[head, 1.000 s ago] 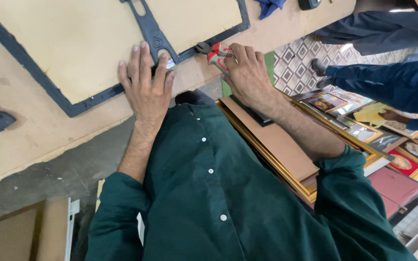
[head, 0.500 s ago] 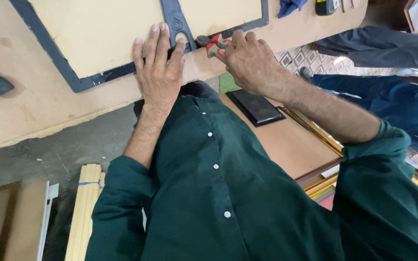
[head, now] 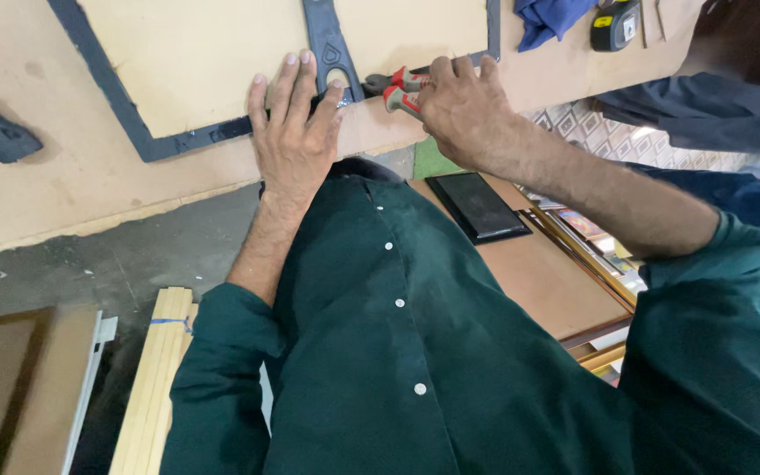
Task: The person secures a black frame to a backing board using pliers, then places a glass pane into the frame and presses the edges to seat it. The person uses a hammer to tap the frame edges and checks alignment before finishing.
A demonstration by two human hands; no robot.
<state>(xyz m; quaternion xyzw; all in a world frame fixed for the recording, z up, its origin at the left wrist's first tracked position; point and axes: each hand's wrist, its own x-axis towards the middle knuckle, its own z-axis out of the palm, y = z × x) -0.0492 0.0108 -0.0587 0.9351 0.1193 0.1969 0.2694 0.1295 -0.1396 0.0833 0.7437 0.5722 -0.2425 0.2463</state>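
A dark blue-grey picture frame (head: 178,141) lies face down on the workbench, its pale backing board (head: 222,53) filling it. My left hand (head: 296,132) lies flat with fingers spread on the frame's near edge, beside a dark stand strut (head: 327,40). My right hand (head: 464,110) grips red-handled pliers (head: 398,88), whose jaws meet the frame edge just right of my left fingertips.
A blue cloth (head: 551,18) and a dark tape measure (head: 616,25) lie at the bench's far right. Another person in dark blue clothes (head: 723,114) stands to the right. Below the bench are a black frame (head: 477,207), stacked framed pictures (head: 591,237) and wooden mouldings (head: 156,378).
The view shifted, so the hands sit lower and more central. My left hand stays flat on the frame and my right hand keeps the pliers at the frame edge.
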